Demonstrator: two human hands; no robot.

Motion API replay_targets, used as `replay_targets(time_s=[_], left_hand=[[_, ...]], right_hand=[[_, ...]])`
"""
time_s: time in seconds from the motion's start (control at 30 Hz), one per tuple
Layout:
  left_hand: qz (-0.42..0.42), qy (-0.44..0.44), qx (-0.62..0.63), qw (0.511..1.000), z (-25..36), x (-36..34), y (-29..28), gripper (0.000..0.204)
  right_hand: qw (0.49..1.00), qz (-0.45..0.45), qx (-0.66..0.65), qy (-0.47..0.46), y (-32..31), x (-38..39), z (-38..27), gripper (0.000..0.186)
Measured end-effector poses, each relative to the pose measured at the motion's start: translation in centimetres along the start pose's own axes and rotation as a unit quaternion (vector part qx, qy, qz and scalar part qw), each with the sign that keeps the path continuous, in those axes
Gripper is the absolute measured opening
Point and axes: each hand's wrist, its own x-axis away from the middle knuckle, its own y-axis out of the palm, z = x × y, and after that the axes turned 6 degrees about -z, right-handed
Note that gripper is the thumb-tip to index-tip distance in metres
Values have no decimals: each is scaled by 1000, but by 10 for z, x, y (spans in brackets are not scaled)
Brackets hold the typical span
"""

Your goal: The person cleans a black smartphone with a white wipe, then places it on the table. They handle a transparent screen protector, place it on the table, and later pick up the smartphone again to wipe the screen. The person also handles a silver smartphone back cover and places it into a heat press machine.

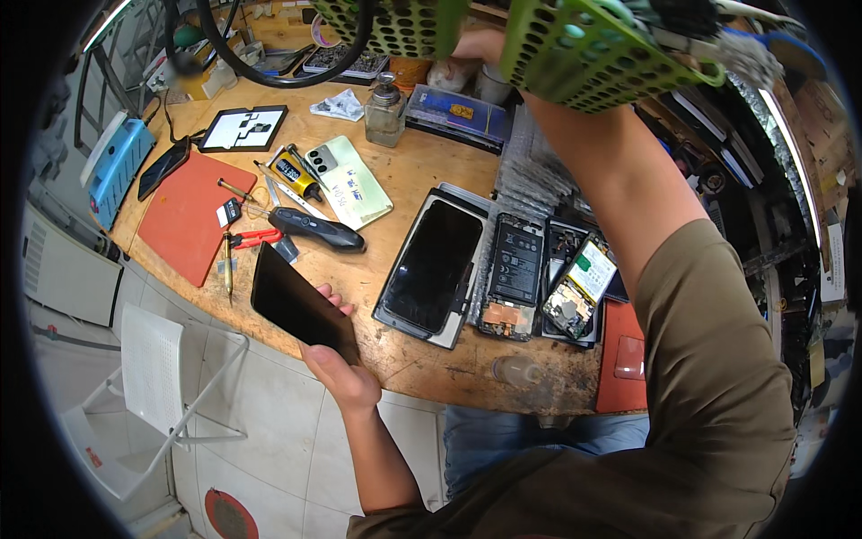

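Wooden bench (431, 166): 1 phone (301, 304) in left hand (343, 375)

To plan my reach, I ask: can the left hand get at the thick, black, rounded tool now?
Probably not: the left hand holds a flat black rectangular panel, although the tool lies close by, uncovered.

White chair (151, 350): stands at lower left of the frame, on tiled floor (278, 418).
Glass bottle (385, 117): is placed at upper middle, on the wooden table (440, 166).
Blue device (123, 175): is situated at upper left, by the table's edge.
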Motion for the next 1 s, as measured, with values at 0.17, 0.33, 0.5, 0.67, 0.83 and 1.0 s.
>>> replay_targets(time_s=[0.17,0.33,0.5,0.67,0.83,1.0], left_hand=[[3,0,-14,1000,5,0,2,91],[13,-12,4,1000,4,0,2,92],[2,-6,24,1000,-1,-1,-1,83],[14,3,27,1000,-6,-3,-5,76],[-17,87,19,996,-18,-12,-14,85],[13,60,131,990,-5,-16,-23,72]], right_hand=[[1000,18,-11,-5,0,-3,10,29],[996,71,-43,-18,-7,1,18,28],[979,173,-97,-51,-28,15,24,27],[949,255,-153,-108,-47,70,21,27],[960,195,-184,-78,-69,174,10,26],[970,154,-188,11,-85,301,-4,17]])
